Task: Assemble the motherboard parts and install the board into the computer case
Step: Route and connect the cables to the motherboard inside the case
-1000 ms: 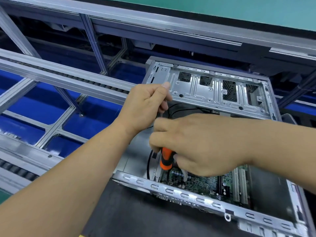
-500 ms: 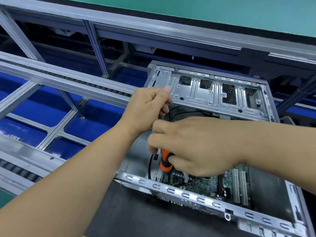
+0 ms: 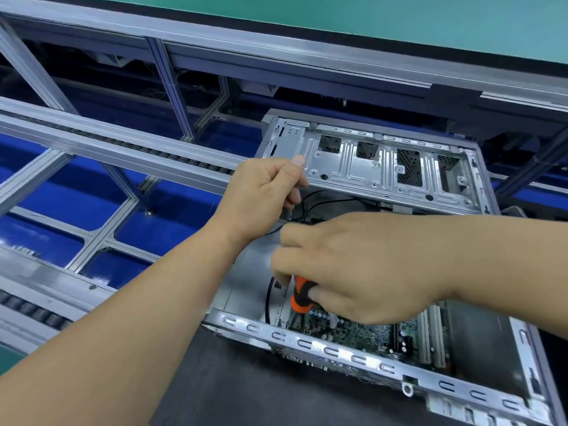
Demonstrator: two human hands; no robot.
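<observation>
An open grey metal computer case (image 3: 384, 167) lies on its side on a dark mat. The green motherboard (image 3: 362, 333) sits inside it near the front rail, partly hidden by my right hand. My right hand (image 3: 362, 262) grips an orange and black screwdriver (image 3: 299, 298) that points down at the board's left end; its tip is hidden. My left hand (image 3: 264, 192) hovers above the case's left side, fingers pinched on a small metal part (image 3: 289, 211), too small to identify. Black cables (image 3: 313, 198) run inside the case behind my hands.
The dark mat (image 3: 246, 388) extends in front of the case. An aluminium conveyor rail (image 3: 123, 149) and frame run along the left, with blue bins (image 3: 61, 204) below. A green surface (image 3: 399, 20) lies beyond the far frame.
Both hands stay almost in place over the case's left end. The right hand has shifted slightly on the screwdriver handle; the left keeps its pinch.
</observation>
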